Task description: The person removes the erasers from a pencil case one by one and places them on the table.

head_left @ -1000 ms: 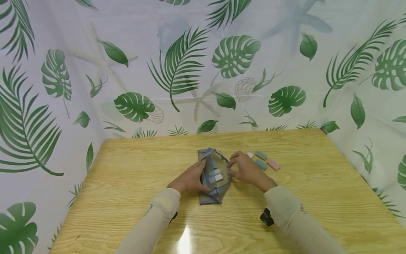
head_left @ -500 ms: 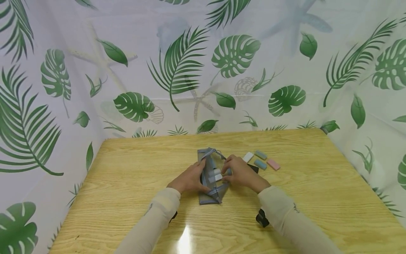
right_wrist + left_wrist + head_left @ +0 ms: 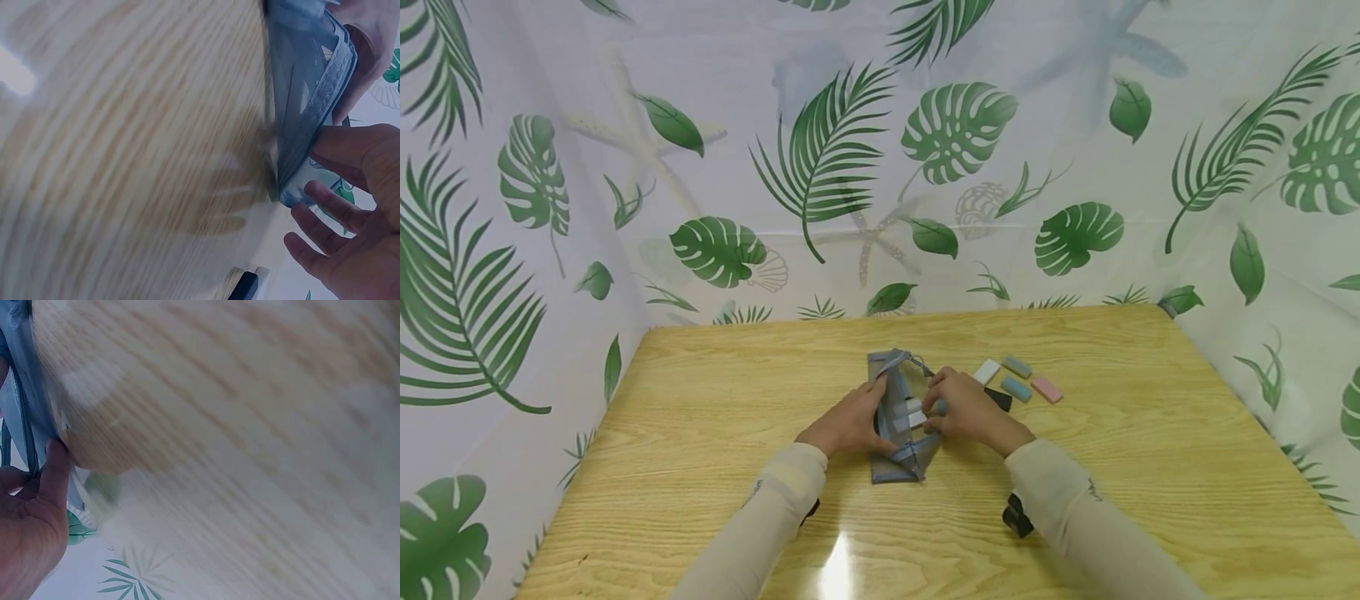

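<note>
A blue-grey mesh zip pouch lies on the table with its mouth spread apart. Small white blocks, like erasers, show inside it. My left hand grips the pouch's left side, thumb near the front end and fingers toward the back. On the opposite side, my right hand pinches the pouch's right edge between thumb and fingers. The right wrist view shows that thumb against the zip edge, with the other fingers spread beside it. My left fingertips also touch the pouch in the left wrist view.
Right of the pouch lie loose eraser-like blocks: a white one, a pink one, a blue one, a grey-blue one and a black one. A leaf-patterned cloth hangs behind the wooden table.
My right hand has shifted left toward the pouch's mouth, bringing its right edge inward. The black block and more of the white one have come into sight. My left hand stays put.
</note>
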